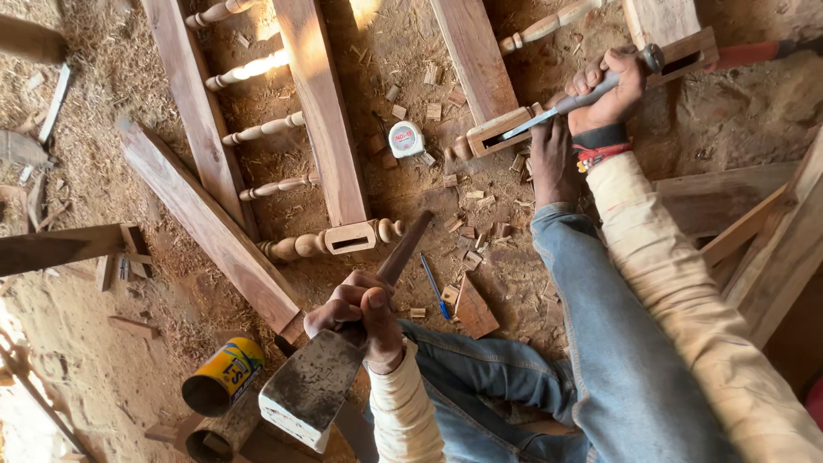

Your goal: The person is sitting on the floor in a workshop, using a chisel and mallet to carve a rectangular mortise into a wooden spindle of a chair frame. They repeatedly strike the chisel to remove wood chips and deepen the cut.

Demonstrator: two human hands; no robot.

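Left hand (364, 313) grips hammer (313, 386); right hand (609, 86) holds chisel (557, 107) in mortised rail (501, 129). A glancing blow could strike knuckles.

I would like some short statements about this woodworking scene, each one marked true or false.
1. The right hand holds a chisel against a wooden piece with a slot. True.
2. The left hand is empty. False: its grip is closed on the handle of a wooden mallet.
3. A tape measure lies on the sawdust floor. True.
4. A blue pen stands upright in the yellow can. False: the pen lies flat on the floor, apart from the can.
5. The turned spindles are painted red. False: they are bare wood.
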